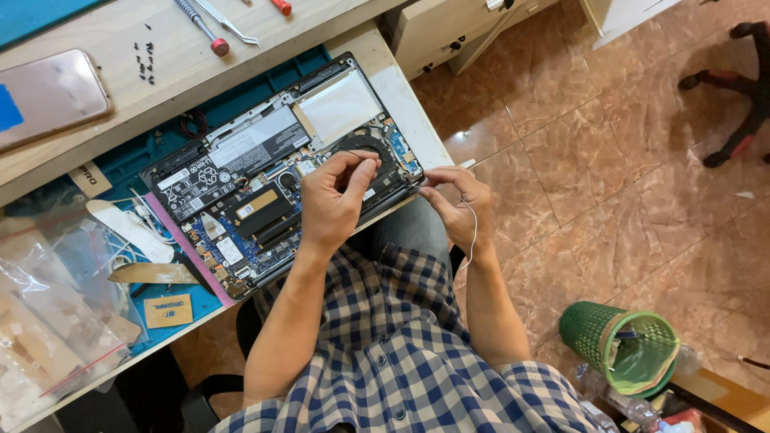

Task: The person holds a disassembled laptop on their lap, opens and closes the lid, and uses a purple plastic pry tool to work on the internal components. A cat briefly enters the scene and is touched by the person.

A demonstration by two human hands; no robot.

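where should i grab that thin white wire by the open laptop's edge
Pinch the white wire near its upper end, close to the laptop edge, where the right hand already has it between fingertips. Come from the right, off the desk side: the free end hangs loose below the hand, so gripping lower probably gives little control. The left hand rests on the fan area.

Both forearms are bare and reach forward — the left hand [333,204] pinches thumb to forefinger, the right hand [455,208] curls in a fingertip pinch just beside it.
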